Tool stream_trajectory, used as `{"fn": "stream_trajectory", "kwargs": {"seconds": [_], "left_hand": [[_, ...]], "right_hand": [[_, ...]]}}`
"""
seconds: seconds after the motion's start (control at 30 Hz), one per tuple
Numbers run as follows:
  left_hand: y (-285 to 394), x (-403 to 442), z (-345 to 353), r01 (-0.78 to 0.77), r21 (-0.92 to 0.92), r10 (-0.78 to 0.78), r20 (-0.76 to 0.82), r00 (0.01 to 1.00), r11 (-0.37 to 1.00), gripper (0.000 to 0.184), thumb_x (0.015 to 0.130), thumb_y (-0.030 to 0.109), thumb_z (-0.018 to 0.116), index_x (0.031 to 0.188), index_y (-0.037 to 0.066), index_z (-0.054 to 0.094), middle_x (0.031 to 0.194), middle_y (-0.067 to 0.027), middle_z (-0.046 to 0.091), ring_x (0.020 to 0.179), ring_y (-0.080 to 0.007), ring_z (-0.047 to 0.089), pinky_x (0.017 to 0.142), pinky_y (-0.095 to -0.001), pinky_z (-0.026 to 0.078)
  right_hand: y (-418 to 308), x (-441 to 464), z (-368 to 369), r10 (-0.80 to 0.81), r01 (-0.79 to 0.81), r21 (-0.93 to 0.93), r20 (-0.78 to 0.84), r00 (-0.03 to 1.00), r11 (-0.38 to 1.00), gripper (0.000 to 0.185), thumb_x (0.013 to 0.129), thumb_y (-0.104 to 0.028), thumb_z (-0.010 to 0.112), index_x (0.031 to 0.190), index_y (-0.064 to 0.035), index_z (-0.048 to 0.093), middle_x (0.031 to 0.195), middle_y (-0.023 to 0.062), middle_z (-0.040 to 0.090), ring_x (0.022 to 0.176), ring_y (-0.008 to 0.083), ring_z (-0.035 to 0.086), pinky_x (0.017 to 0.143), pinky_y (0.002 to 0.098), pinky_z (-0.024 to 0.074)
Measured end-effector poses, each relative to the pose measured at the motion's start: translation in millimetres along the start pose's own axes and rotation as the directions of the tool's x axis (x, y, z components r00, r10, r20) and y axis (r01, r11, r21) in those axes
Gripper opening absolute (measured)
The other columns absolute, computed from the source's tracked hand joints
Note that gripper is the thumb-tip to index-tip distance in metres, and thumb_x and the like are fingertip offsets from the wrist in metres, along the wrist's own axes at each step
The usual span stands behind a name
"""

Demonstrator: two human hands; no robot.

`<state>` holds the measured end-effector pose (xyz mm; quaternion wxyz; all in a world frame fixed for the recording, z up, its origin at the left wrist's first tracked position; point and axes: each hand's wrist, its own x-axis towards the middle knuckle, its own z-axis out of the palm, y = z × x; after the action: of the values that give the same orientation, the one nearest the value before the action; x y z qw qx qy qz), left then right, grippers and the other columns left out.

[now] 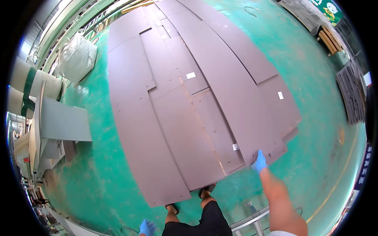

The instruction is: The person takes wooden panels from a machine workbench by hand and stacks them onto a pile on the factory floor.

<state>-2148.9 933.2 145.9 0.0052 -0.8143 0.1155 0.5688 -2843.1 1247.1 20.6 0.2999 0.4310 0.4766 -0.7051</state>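
Right hand [259, 162], blue glove on, has the near corner of a long brown panel [227, 74] pinched. That panel lies on other brown sheets [132, 118] spread over the green floor [94, 177]. Gloved left hand [147, 227] hangs low, well apart from them; can't tell if it's open or closed.

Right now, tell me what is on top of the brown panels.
White labels lie on the panels, and the blue-gloved right hand is at their near edge. Whatever lies beneath the overlapping panels is covered and cannot be seen.
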Motion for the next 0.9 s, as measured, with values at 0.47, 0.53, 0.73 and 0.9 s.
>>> {"fn": "stream_trajectory", "kwargs": {"seconds": [0.47, 0.53, 0.73, 0.9], "left_hand": [[-53.3, -40.1, -101.1, -0.180, -0.046, 0.185, 0.176, 0.967, 0.983, 0.061, 0.100, 0.048, 0.037, 0.148, 0.010, 0.031, 0.151, -0.0130, 0.037, 0.135, -0.0348, 0.039, 0.112, -0.0496, 0.030], [-49.3, -24.1, -116.0, -0.119, -0.140, 0.137, 0.127, 0.982, 0.983, 0.061, 0.100, 0.048, 0.037, 0.147, 0.009, 0.032, 0.149, -0.0132, 0.039, 0.134, -0.0343, 0.040, 0.111, -0.0490, 0.031], [-41.7, 28.1, -143.2, -0.118, -0.284, 0.174, 0.182, 0.968, 0.951, 0.059, 0.101, 0.046, 0.037, 0.146, 0.008, 0.034, 0.142, -0.0138, 0.045, 0.129, -0.0333, 0.044, 0.110, -0.0474, 0.033], [-38.4, 142.9, -212.4, -0.181, -0.154, 0.225, 0.349, 0.910, 0.971, 0.053, 0.099, 0.044, 0.041, 0.140, 0.010, 0.041, 0.126, -0.0155, 0.058, 0.112, -0.0340, 0.056, 0.097, -0.0496, 0.044]], "right_hand": [[-123.6, -73.3, 347.8, -0.446, 0.225, 0.416, 0.572, 0.688, 0.881, 0.052, 0.100, -0.037, 0.048, 0.143, -0.0077, 0.043, 0.149, 0.0112, 0.042, 0.141, 0.0281, 0.033, 0.117, 0.0447, 0.0266], [-117.9, -138.7, 346.7, -0.413, 0.360, 0.284, 0.837, 0.359, 0.889, 0.048, 0.100, -0.032, 0.048, 0.143, -0.0101, 0.044, 0.144, 0.0119, 0.047, 0.136, 0.0281, 0.042, 0.116, 0.0426, 0.0306], [30.7, -220.1, 146.3, -0.080, 0.351, -0.414, 0.545, 0.835, 0.840, 0.052, 0.098, -0.037, 0.056, 0.141, -0.0094, 0.049, 0.138, 0.0034, 0.053, 0.125, 0.0201, 0.050, 0.106, 0.0398, 0.0394], [262.1, -300.7, -118.2, 0.110, 0.015, -0.278, 0.428, 0.897, 0.960, 0.029, 0.094, -0.035, 0.052, 0.104, -0.0100, 0.063, 0.085, 0.0056, 0.059, 0.080, 0.0198, 0.057, 0.070, 0.0384, 0.0482]]}}
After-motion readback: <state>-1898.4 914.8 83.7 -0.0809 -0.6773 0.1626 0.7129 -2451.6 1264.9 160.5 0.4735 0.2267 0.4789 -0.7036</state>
